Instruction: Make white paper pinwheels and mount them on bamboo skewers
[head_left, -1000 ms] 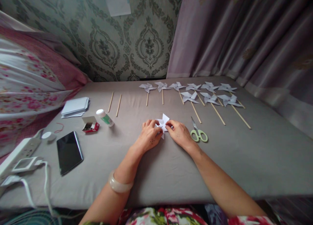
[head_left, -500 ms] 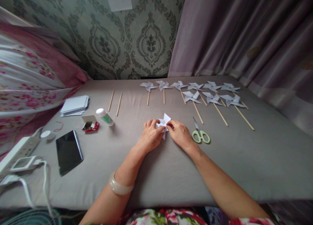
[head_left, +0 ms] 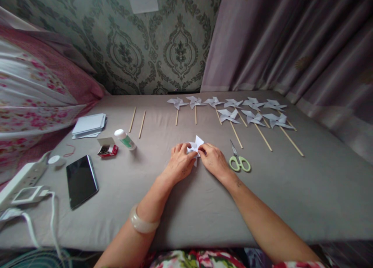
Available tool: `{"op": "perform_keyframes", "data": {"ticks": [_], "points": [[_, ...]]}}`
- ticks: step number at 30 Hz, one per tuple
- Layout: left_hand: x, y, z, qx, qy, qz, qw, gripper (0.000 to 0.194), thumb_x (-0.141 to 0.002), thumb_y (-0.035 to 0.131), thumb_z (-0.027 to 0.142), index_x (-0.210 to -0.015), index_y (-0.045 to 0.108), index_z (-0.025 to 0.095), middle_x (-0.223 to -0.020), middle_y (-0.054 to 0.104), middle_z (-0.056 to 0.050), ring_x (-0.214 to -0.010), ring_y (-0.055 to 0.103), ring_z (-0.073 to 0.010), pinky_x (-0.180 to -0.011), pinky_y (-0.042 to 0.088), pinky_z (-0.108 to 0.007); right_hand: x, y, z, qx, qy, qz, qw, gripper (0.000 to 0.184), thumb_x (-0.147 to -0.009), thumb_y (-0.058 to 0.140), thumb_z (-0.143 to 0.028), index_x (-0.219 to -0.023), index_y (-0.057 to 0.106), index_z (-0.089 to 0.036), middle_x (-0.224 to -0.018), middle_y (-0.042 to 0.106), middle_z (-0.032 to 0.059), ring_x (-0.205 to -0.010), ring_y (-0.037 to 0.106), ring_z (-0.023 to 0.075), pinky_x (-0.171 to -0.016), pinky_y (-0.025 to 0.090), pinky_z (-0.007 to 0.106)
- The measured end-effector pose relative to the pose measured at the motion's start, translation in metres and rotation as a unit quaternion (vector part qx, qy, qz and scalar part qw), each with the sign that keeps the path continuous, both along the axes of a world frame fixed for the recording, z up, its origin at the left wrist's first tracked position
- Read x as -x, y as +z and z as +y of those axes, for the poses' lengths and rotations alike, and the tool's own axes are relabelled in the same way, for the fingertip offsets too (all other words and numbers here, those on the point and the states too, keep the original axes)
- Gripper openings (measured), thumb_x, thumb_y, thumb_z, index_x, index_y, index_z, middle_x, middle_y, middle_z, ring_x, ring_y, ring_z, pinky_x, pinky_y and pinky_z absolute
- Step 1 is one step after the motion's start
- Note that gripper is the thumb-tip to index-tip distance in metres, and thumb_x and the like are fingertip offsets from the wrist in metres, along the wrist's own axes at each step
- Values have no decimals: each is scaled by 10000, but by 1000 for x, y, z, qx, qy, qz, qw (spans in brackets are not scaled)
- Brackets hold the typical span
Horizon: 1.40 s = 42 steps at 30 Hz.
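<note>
A white paper pinwheel lies on the cloth-covered table, partly covered by my fingers; no stick shows on it. My left hand grips its left side, fingers curled over the paper. From the right, my right hand pinches the paper near its middle between thumb and forefinger. Whatever else may be at those fingertips is hidden. Green-handled scissors lie just right of my right hand, blades pointing away and slightly parted.
Several finished pinwheels on sticks lie at the back right. Two bare sticks lie back left. Nearer are a glue bottle, a small red box, a paper stack, a phone and a power strip.
Both hands stay on the paper pinwheel with hardly any movement. The whole view has shifted very slightly.
</note>
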State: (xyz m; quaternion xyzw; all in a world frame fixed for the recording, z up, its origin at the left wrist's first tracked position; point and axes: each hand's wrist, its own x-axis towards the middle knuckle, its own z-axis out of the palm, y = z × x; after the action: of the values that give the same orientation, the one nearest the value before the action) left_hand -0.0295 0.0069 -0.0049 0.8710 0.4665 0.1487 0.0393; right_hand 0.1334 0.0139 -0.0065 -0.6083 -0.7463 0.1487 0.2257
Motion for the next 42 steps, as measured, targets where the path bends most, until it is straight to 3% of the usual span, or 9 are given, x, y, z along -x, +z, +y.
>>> {"op": "perform_keyframes", "data": {"ticks": [14,33,42], "points": [[0,1,-1,16,0,-6,1000,289,-879,482,238,-1117,641,279,-1221,481,-108,-1102,411,-286,-884,378,-446,5,4,-3,10,-10,-44,999,219,-903,452,-209,-984,655,-201,-991,664,86,-866,617,197,-720,419,275],[-2,5,-2,27,7,5,1000,297,-896,451,252,-1120,645,269,-1210,506,-107,-1095,426,-283,-881,379,-433,8,16,-9,59,1,-111,992,332,-941,385,-249,-1138,653,-242,-1117,634,75,-953,613,196,-790,436,276],[4,4,0,10,18,-57,998,251,-898,474,308,-1006,697,272,-1181,532,-98,-1075,433,-278,-850,383,-414,4,39,3,61,86,-193,975,334,-885,419,-160,-1049,704,-218,-1094,615,100,-1062,537,218,-828,424,295]]}}
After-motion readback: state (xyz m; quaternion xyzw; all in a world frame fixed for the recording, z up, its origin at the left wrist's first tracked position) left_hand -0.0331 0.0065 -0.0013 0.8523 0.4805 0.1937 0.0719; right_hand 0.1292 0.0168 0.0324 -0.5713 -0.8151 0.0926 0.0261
